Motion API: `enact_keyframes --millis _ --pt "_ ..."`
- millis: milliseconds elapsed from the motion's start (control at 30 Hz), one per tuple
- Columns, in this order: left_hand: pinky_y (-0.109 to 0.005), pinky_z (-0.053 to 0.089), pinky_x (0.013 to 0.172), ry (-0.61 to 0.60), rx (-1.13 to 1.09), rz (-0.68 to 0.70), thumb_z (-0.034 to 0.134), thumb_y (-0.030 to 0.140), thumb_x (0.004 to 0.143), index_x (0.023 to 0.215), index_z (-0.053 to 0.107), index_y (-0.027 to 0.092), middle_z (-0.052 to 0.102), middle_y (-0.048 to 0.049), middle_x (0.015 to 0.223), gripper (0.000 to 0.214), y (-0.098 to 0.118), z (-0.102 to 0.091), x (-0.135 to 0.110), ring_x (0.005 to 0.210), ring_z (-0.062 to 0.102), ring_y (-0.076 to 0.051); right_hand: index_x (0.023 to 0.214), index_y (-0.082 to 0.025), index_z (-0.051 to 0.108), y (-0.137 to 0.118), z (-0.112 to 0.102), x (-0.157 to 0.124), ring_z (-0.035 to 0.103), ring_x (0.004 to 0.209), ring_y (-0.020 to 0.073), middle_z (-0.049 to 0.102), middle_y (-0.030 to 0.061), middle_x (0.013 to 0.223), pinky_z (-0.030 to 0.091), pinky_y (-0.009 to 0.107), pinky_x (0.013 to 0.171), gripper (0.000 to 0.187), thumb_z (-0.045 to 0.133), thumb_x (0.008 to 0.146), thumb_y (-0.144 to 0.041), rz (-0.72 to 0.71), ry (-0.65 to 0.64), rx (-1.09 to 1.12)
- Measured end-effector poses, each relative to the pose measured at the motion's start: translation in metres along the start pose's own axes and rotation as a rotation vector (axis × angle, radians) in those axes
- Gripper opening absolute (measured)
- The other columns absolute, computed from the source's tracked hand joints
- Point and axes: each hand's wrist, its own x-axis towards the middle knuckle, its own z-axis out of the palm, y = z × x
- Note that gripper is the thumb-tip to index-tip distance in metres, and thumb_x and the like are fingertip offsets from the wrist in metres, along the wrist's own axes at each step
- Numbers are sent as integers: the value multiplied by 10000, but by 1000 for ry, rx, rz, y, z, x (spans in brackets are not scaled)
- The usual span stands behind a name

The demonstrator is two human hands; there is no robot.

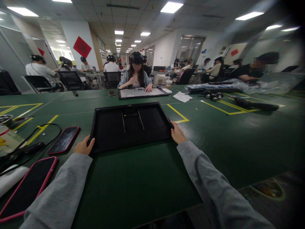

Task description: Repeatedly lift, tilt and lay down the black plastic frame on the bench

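A black rectangular panel (131, 125), like the back of a flat screen with two thin metal strips on it, lies flat on the green table (143, 178) in front of me. My left hand (84, 146) grips its near left corner. My right hand (177, 133) grips its near right edge. Both arms wear grey sleeves. The fingertips of both hands are partly hidden behind the panel's rim.
Two phones in red cases (64, 140) (26, 187) lie at the left, beside a black cable (35, 132). Across the table a person sits with a white panel (141, 92). Yellow tape marks (179, 115), paper (182, 96) and plastic-wrapped items (238, 85) are at the right.
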Motion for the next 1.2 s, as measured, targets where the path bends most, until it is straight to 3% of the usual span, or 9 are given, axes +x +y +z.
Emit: enact_keyframes --millis 1000,1200 --pt "-346 498 849 -20 19 0 352 518 913 1402 468 176 687 -123 1119 607 -1 0 2 1015 651 -267 1387 -137 400 4 2 1 575 1144 294 582 170 1279 435 512 1011 545 395 842 -156 -15 4 0" --pt "-383 482 843 17 2 -11 317 504 926 1386 484 190 682 -133 1120 581 15 -3 0 1021 641 -295 1301 -122 461 6 4 6 481 1219 289 541 187 1275 362 506 1068 472 437 848 -252 -94 157 -27"
